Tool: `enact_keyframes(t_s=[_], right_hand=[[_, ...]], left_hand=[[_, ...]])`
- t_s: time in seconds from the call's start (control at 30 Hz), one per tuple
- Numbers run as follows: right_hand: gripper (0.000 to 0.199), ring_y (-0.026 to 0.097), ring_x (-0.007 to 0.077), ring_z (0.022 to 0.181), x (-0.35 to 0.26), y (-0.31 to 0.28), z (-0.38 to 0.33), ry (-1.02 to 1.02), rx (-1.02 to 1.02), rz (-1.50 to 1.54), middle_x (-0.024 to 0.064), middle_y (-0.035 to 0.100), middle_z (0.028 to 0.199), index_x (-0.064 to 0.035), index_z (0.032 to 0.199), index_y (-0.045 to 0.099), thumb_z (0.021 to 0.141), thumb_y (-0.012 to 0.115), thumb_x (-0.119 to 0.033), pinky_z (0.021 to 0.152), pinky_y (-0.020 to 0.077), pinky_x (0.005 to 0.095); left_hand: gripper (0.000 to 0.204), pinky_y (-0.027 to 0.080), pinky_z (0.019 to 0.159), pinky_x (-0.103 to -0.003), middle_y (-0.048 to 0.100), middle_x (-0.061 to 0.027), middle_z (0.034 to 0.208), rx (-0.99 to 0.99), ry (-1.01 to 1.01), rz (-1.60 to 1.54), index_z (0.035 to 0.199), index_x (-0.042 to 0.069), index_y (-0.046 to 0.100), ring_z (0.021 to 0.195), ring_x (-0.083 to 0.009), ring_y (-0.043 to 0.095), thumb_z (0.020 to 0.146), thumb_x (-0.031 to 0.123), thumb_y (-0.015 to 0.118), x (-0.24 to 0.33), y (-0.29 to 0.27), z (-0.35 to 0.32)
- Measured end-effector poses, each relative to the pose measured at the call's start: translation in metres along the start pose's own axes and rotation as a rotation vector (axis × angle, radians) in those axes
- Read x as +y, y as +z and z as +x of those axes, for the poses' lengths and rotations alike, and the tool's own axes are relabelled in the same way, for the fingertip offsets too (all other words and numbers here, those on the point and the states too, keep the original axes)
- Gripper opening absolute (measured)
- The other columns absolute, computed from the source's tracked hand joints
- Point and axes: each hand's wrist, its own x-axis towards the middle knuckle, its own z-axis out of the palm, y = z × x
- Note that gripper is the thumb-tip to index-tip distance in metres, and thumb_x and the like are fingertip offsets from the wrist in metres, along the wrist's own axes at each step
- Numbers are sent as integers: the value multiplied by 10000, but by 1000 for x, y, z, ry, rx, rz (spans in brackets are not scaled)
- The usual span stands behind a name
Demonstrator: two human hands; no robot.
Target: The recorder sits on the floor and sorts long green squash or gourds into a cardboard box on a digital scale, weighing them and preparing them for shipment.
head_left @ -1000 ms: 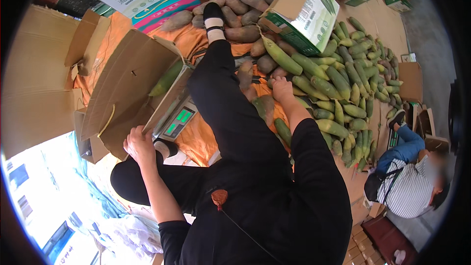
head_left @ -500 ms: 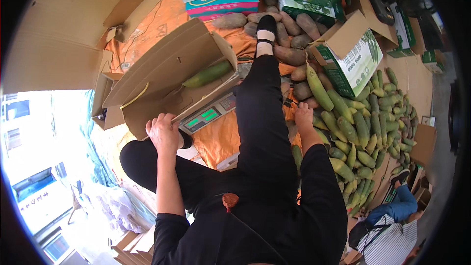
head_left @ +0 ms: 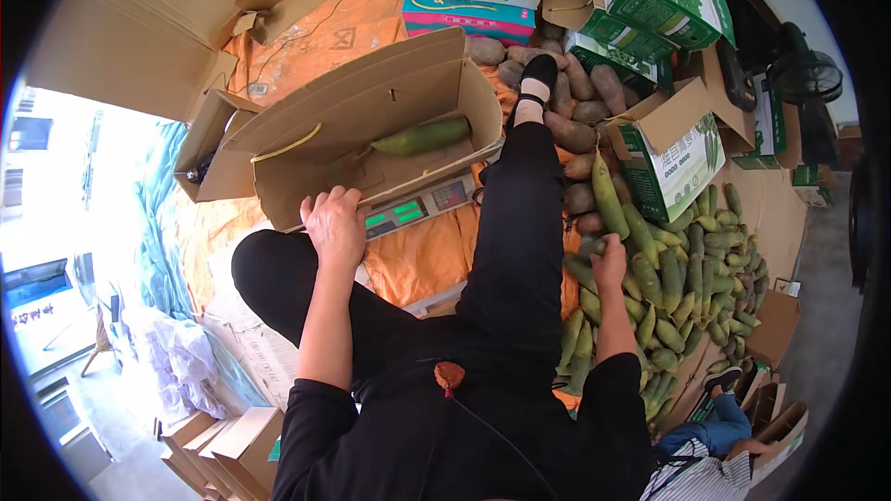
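My left hand (head_left: 336,224) is closed over the near rim of an open cardboard box (head_left: 278,187), close to its left corner. Inside the box lies one long green radish (head_left: 422,137). A scale (head_left: 408,211) with a lit green display shows along the box's near side. My right hand (head_left: 610,263) is at the left edge of a heap of green radishes (head_left: 691,269), fingers curled downward. What those fingers hold, if anything, is hidden. Just beyond them a long pale-green radish (head_left: 608,197) lies on the heap.
My foot (head_left: 535,88) stands among reddish-brown radishes (head_left: 608,85) beyond the box. Printed green-and-white cartons (head_left: 682,162) stand behind the heap. An orange sheet (head_left: 422,264) covers the floor. Another person (head_left: 710,464) is at the lower right; cardboard cartons (head_left: 237,450) stand at the lower left.
My right hand has drawn back toward me, from beside the reddish-brown radishes to the green ones. My left hand stays at the box rim. The whole view has shifted.
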Motion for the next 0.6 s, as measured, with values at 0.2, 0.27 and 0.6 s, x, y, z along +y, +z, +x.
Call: enact_keyframes(t_s=[0.2, 0.27, 0.6], right_hand=[[489, 541, 228, 1031, -61, -87, 31, -58, 341, 550, 121, 542, 1113, -6, 1141, 490, 714, 720, 47, 856, 459, 322], [500, 528, 183, 1046, -108, -124, 38, -136, 431, 714, 92, 522, 1143, 0, 1189, 484, 742, 702, 57, 864, 471, 309], [390, 572, 133, 931, -310, -171, 42, -437, 148, 1322, 53, 568, 1019, -48, 1111, 568, 749, 684, 40, 825, 487, 274]], left_hand=[[119, 380, 939, -448, 604, -50, 839, -9, -13, 1, 851, 125, 666, 888, -260, 582, 741, 160, 694, 0, 0, -2], [113, 380, 937, -453, 605, -51, 843, -13, -15, 19, 845, 126, 664, 890, -261, 582, 741, 161, 691, -2, 1, -4], [118, 387, 915, -481, 606, -52, 835, 31, 20, 10, 820, 121, 657, 863, -263, 589, 719, 157, 706, -4, 7, -3]])
